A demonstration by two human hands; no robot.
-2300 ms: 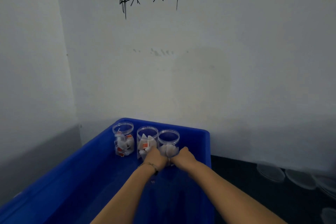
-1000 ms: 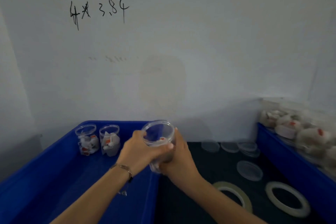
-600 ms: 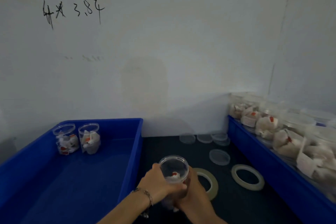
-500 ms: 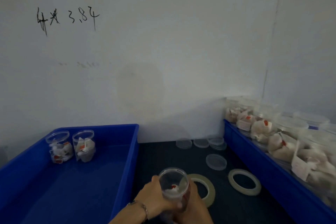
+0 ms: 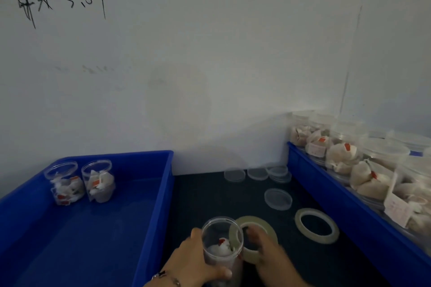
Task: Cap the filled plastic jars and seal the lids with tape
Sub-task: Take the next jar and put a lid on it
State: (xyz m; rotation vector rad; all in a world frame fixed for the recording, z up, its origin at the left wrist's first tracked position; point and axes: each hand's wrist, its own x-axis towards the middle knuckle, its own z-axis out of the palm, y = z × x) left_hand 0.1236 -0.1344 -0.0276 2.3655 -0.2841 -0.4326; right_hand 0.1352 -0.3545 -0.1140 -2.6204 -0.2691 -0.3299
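A clear open jar (image 5: 221, 246) with white sachets inside stands on the dark mat at the bottom centre. My left hand (image 5: 197, 261) grips its side. Just right of the jar, my right hand (image 5: 268, 256) holds a pale tape roll (image 5: 264, 228), fingers through its hole, and the roll touches the jar. A loose clear lid (image 5: 278, 198) lies on the mat further back, with several more lids (image 5: 257, 173) near the wall. A second tape roll (image 5: 316, 225) lies flat to the right.
A blue bin (image 5: 154, 207) on the left holds two open filled jars (image 5: 80, 182) at its far end. Another blue bin (image 5: 349, 205) along the right side is packed with several filled jars (image 5: 345, 154). A white wall stands close behind.
I carried the jar out of the left bin and set it on the mat. My right hand let go of the jar and took hold of the near tape roll.
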